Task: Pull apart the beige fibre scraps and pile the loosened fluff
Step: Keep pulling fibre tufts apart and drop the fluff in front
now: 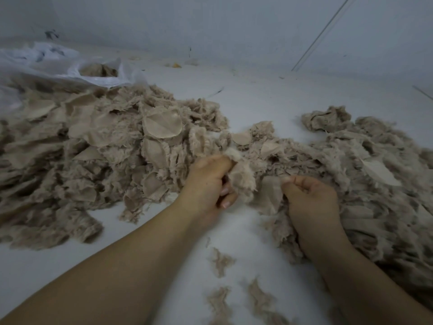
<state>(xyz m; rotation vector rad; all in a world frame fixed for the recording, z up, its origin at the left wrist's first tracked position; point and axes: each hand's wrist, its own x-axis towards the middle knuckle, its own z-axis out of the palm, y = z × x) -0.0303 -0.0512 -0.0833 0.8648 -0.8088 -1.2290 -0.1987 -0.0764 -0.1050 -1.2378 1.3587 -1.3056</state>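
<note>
While both forearms reach in from the lower frame, the left hand curls its fingers round a fluffy beige scrap at centre. The right hand pinches a flat scrap just beside it. Scrap heaps spread left and right on the white bench; a plastic bag lies upper left.
</note>
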